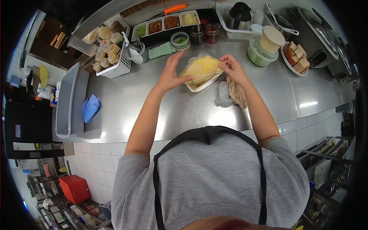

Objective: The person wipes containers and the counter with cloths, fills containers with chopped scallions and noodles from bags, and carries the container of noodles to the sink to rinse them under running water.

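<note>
A clear plastic bag of grated cheese, pale yellow, rests over a white oblong dish on the steel counter. Most of the dish is hidden beneath the bag. At the bag's right edge, my right hand pinches the plastic between thumb and fingers. My left hand is at the opposite side with its fingers stretched apart, the thumb reaching the bag's lower left edge. Just below my right hand lie a brown cloth and a crumpled clear plastic bag.
Behind the bag stand a tray of white containers with chopped foods, a tub of greens and dark jars. Stacked tubs and a bread dish are right; a bottle basket, blue cloth and grey bin left.
</note>
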Available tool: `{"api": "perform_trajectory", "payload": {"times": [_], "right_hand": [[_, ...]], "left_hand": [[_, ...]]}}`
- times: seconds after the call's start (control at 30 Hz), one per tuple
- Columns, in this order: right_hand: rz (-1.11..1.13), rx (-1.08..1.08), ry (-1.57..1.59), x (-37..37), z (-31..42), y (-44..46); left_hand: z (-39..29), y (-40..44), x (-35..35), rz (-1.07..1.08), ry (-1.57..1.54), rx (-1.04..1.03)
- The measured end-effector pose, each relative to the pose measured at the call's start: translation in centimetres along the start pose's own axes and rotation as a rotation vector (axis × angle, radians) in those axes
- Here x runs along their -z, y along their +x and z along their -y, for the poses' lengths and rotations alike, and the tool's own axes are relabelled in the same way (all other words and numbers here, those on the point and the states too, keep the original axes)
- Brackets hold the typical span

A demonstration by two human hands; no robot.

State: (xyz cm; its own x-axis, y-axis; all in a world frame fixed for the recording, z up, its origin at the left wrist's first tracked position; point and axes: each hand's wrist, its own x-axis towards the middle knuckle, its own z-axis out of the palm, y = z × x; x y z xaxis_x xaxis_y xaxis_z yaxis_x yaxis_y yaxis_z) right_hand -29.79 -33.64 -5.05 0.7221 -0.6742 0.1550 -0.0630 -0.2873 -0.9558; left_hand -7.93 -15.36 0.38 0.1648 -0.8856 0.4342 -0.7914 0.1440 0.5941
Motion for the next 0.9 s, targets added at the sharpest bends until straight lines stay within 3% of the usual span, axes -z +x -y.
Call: {"api": "perform_trajectory", "payload": {"times": [0.03, 0.1, 0.27, 0.4, 0.47, 0.67, 0.9], "right_hand": [[0.002, 0.003, -0.023, 0.1, -0.1, 0.0], [0.017, -0.001, -0.046, 0.0, 0.0, -0.4], [0.028, -0.119, 0.294, 0.8, 1.5, -1.7], [0.044, -0.103, 0.195, 1.3, -0.2, -1.4], [-0.108, 0.187, -0.083, 1.2, 0.8, -1.1], [-0.123, 0.299, -0.221, 3.4, 7.3, -0.1], [-0.121, 0.373, -0.254, 4.7, 10.1, 0.5]], "left_hand": [[0.3, -0.9, 0.2, 0.003, -0.001, -0.003], [0.7, -3.0, 0.2, 0.103, -0.279, 0.490], [1.2, -5.8, -1.5, -0.172, -0.561, 0.462], [0.9, -6.4, -2.0, -0.231, -0.745, 0.525], [0.6, -6.1, -1.5, -0.216, -0.692, 0.518], [-1.3, -3.5, 2.4, -0.213, -0.531, 0.345], [-4.5, -1.1, 5.0, -0.272, -0.421, 0.218]]}}
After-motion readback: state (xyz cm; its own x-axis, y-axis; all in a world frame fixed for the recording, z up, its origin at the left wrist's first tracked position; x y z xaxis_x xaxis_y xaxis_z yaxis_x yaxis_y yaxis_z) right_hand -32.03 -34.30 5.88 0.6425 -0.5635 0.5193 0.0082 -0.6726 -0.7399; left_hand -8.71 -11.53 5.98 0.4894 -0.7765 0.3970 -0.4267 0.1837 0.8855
